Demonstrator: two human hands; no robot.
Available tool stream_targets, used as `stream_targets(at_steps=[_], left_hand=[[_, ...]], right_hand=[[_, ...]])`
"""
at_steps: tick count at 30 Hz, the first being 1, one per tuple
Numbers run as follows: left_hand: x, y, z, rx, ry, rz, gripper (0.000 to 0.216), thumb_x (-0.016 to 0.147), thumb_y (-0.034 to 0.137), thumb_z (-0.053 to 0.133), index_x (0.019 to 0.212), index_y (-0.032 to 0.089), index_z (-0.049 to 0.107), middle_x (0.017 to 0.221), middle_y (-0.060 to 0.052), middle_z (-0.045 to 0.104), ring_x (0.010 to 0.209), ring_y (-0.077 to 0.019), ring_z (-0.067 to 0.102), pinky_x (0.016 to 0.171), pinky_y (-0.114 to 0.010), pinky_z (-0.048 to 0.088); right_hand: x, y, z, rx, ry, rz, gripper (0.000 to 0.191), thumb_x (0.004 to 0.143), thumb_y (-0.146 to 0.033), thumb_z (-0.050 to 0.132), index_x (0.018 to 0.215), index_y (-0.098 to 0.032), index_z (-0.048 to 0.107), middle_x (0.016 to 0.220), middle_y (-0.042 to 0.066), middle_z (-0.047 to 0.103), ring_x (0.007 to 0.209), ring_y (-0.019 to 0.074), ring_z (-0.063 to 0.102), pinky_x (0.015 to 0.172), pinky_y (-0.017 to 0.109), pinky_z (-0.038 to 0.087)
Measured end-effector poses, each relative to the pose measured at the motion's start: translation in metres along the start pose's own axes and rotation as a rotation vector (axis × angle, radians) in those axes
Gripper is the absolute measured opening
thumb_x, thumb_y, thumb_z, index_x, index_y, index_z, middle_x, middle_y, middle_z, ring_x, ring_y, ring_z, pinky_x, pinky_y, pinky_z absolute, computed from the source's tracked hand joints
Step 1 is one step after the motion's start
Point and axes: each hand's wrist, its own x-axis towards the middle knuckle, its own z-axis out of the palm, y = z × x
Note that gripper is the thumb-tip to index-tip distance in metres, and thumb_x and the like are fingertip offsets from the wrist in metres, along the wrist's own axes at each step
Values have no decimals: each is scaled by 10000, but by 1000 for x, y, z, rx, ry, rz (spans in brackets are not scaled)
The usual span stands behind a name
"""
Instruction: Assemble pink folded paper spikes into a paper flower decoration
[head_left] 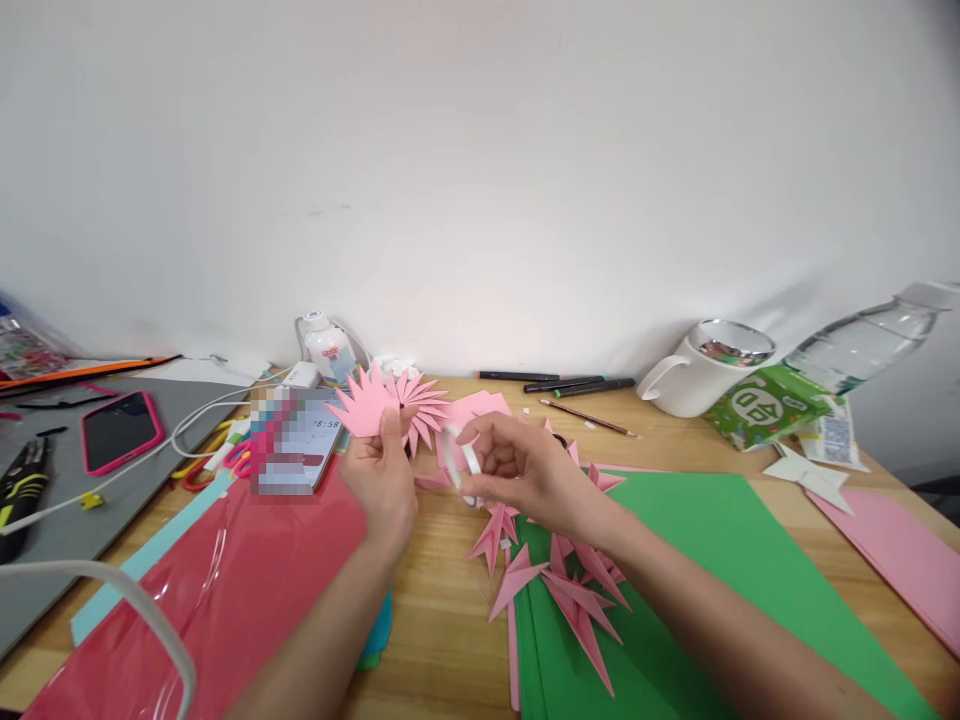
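Observation:
My left hand [384, 478] pinches a pink folded-paper flower [358, 408] between thumb and fingers, its pointed petals fanning out to both sides. To its right, my right hand [529, 468] is closed on a white roll of tape [472, 458], slightly blurred and held near the flower without clearly touching it. Below the right hand lie several pink folded-paper pieces [577, 600] with sharp points, some of them on a stack of green paper [675, 560]. A pink sheet [480, 405] shows behind the tape.
Markers [577, 386] and a pencil [589, 418] lie by the wall. A white mug [709, 370], green packet [769, 405] and tilted water bottle [870, 345] stand right. Left are red paper in plastic [255, 590], a white bottle [328, 348], pliers [22, 490] and a pink-cased phone [122, 432].

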Motion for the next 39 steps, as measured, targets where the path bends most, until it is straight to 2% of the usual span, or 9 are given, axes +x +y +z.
stream_targets(at_steps=[2,6,8,11,17,27,32,36,39], left_hand=[[-3,3,-1,70,12,52,273,788,356,551,786,113,676,764,-79,713,710,-173,670,661,-272,521],[-21,8,-1,180,-166,37,264,815,357,528,826,139,677,614,-36,695,488,-126,620,491,-216,489],[-30,5,-1,185,-184,65,252,806,372,543,805,154,669,685,-37,712,454,-108,597,430,-197,454],[-35,0,-2,197,-208,98,234,820,363,527,810,165,651,731,-33,716,421,-95,578,397,-192,434],[-32,-2,-4,287,-144,303,172,828,293,530,794,166,641,684,-26,710,579,-124,651,531,-198,488],[-28,-8,-5,313,-282,200,209,819,351,516,807,175,628,568,3,662,294,-80,485,352,-202,380],[-28,-10,-5,387,-235,264,216,806,362,525,762,174,621,583,-26,676,395,-120,569,377,-209,388],[-29,-10,-6,386,-215,300,218,825,352,500,809,180,632,594,-30,683,481,-146,623,417,-216,408],[-29,-8,-6,447,-207,349,212,833,327,498,803,171,639,552,-22,670,458,-139,612,448,-221,419]], right_hand=[[3,5,6,95,122,-5,342,678,-309,715,943,-213,520,626,-71,487,538,93,572,515,218,482],[6,12,16,253,290,-27,337,641,-312,743,872,-206,521,612,-71,522,545,97,598,534,225,517],[6,14,21,296,322,-23,357,640,-319,743,882,-212,504,618,-65,556,547,104,599,545,245,532],[3,17,27,255,358,-17,389,630,-330,750,895,-206,495,644,-43,598,597,123,609,571,260,534],[-1,25,35,36,467,-52,370,684,-333,711,953,-189,501,839,35,658,646,121,617,587,251,512],[6,19,22,212,415,16,328,596,-378,762,752,-171,560,667,6,641,583,132,614,564,264,525],[5,24,26,163,426,-17,329,618,-367,751,659,-186,479,614,-31,558,590,115,581,578,247,505],[4,27,29,110,429,-18,335,646,-365,735,816,-188,506,750,12,622,680,143,621,633,277,526],[3,29,30,80,425,-19,306,674,-390,708,775,-187,501,708,16,622,657,153,630,626,292,536]])
